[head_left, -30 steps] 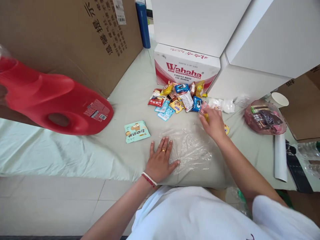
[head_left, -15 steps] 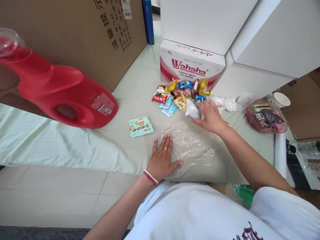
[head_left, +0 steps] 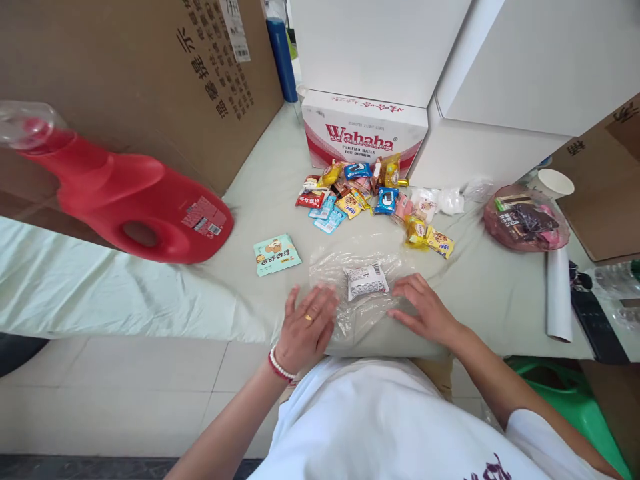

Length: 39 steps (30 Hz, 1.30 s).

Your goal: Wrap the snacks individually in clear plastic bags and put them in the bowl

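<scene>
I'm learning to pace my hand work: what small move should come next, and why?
I'd probably lift the right edge of the plastic with the right hand: the white packet lies on the sheet, and that hand looks open beside it, holding nothing.

I see my left forearm [head_left: 230, 420] and right forearm [head_left: 487, 370] reaching from the near side. My left hand [head_left: 305, 328] is palm down, blurred at the fingertips [head_left: 325, 297]; my right hand [head_left: 424, 309] curves leftward, its thumb [head_left: 403, 319] apart.
</scene>
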Motion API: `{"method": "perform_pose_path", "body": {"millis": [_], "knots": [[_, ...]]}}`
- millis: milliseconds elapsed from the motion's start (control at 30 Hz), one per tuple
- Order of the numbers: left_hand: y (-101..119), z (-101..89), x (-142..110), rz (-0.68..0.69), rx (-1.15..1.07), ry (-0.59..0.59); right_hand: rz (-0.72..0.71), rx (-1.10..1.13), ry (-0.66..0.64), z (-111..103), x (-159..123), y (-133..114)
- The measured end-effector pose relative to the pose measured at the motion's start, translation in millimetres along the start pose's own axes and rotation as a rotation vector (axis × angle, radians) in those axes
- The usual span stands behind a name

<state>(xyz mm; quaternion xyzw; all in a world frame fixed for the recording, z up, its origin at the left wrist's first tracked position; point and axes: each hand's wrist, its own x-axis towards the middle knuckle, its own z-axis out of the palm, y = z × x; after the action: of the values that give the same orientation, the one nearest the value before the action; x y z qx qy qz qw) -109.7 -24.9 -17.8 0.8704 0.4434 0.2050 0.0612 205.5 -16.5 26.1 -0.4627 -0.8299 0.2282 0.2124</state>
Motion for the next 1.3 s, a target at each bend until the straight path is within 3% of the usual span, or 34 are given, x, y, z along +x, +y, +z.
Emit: {"method": "perform_pose_path", "body": {"millis": [100, 267, 400, 567, 667, 733, 867, 933, 1000, 1067, 1167, 1300], "knots": [[-4, -5.4, -7, 0.204, -0.139, -0.189, -0.012, 0.018, -0.027, 13, -36, 11], [-14, -6.4, -11, 0.102, -0.219, -0.309, 0.045, 0.084, 0.056, 27, -52, 22], [-21, -15.7, 1, -0.078, -0.401, -0.264, 0.106, 0.226, 0.002, 1, -34, 20], [-35, -14.5, 40, -0.494, -0.500, -0.156, 0.265, 0.301, -0.002, -26, 21, 37], [-47, -4.6, 65, -0.767, -0.491, -0.039, 0.362, 0.183, -0.032, -28, 60, 53], [-51, -2.4, 74, -0.881, -0.385, 0.125, 0.422, -0.031, -0.063, -28, 80, 57], [-32, -15.8, 62, -0.797, -0.079, 0.649, 0.356, -0.417, -0.010, -33, 108, 45], [-8, -24.2, 49, -0.659, 0.021, 0.772, 0.243, -0.440, -0.002, -32, 121, 35], [19, -26.5, 42, -0.384, 0.034, 0.608, 0.161, -0.406, -0.060, -24, 137, 29], [39, -20.5, 47, -0.120, -0.018, 0.253, 0.144, -0.387, -0.165, -10, 152, 26], [47, -2.3, 70, -0.080, -0.009, -0.108, 0.234, -0.389, -0.289, 7, 173, 28], [36, 15.9, 88, -0.105, 0.040, -0.229, 0.282, -0.353, -0.363, 3, 184, 29]]}}
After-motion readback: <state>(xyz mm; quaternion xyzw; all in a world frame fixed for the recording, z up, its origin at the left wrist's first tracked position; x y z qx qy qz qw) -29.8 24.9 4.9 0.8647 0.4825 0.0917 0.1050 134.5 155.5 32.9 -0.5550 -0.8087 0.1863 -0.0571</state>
